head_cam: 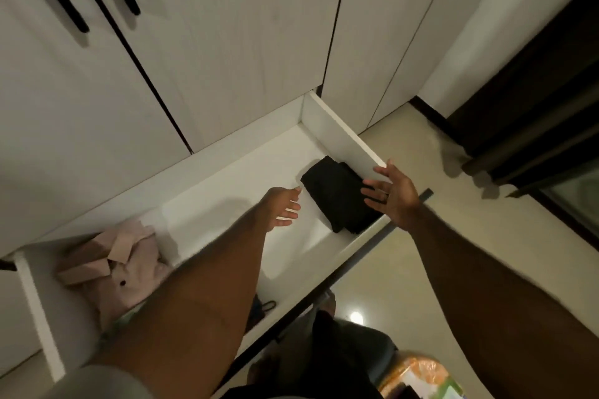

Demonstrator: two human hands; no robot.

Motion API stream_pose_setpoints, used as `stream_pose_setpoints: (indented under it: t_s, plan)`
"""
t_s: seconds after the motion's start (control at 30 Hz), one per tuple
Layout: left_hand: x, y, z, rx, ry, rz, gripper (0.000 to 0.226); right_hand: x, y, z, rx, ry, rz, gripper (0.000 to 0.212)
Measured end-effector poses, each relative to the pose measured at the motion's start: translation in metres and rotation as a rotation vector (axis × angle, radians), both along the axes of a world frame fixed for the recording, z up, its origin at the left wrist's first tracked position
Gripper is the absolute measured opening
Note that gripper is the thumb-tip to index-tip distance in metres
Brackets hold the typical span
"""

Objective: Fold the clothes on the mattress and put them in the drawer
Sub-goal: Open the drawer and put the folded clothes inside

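Below, folded black garment (337,194) in open drawer (340,136), left hand (282,207) and right hand (393,193) flanking it, each grip wide

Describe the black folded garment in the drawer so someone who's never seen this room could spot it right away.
Below the tall white wardrobe doors, a long white drawer is pulled open. At its right end, between the open left hand and right hand, lies the black folded garment. It is a neat dark rectangle, unlike the rumpled pale pink clothing at the drawer's left end.
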State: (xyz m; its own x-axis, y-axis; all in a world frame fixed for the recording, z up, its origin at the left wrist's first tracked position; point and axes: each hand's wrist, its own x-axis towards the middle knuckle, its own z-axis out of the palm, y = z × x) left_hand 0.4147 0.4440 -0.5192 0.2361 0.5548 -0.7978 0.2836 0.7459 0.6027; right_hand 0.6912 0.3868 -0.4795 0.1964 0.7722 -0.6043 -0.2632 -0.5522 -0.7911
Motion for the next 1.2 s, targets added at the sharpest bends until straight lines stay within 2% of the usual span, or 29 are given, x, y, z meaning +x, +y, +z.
stream_pose_setpoints:
  t_s: [0.23,0.37,0.5,0.77,1.2]
  plan:
    - [0.004,-0.031,0.080,0.196,-0.029,-0.081,0.054,-0.002,-0.104,0.072,0.138,0.044,-0.208,0.069]
    - [0.047,-0.060,0.103,0.253,-0.066,-0.188,0.051,0.008,-0.166,0.080,0.153,0.056,-0.271,0.070]
    - [0.089,-0.099,0.106,0.230,-0.111,-0.335,0.051,0.025,-0.221,0.077,0.144,0.046,-0.360,0.069]
    - [0.159,-0.169,0.092,0.211,-0.173,-0.582,0.047,0.058,-0.305,0.060,0.124,0.051,-0.562,0.072]
    - [0.170,-0.287,-0.002,0.039,-0.012,-0.881,0.045,0.021,-0.444,-0.026,-0.038,0.170,-0.815,0.072]
